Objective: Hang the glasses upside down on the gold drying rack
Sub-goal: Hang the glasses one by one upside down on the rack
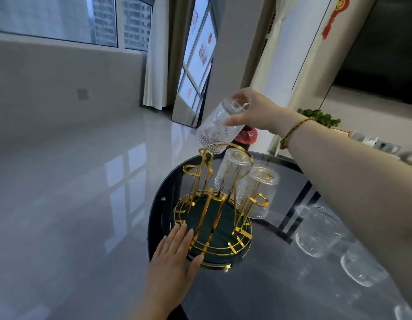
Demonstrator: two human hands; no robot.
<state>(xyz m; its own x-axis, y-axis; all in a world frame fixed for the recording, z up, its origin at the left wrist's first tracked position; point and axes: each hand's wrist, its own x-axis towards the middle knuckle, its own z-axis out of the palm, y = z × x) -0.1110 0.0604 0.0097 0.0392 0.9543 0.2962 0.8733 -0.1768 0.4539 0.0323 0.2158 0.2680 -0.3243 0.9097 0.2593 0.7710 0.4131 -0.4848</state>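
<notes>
The gold drying rack [200, 247] with a dark green base stands near the left edge of a round dark glass table [258, 292]. Two ribbed clear glasses hang upside down on its prongs, one in the middle [230, 174] and one at the right [258, 192]. My right hand [253, 109] grips a third ribbed glass [217, 125] by its base, tilted mouth-down just above the rack's top arch. My left hand [175, 252] lies flat, fingers spread, against the rack's front-left rim. Several gold prongs on the left stand bare.
Three more clear glasses [316, 232] stand on the table at the right, under my right forearm, one cut off at the bottom corner. Shiny grey floor lies left of the table. A leaning mirror, curtains and a potted plant [320, 116] are beyond.
</notes>
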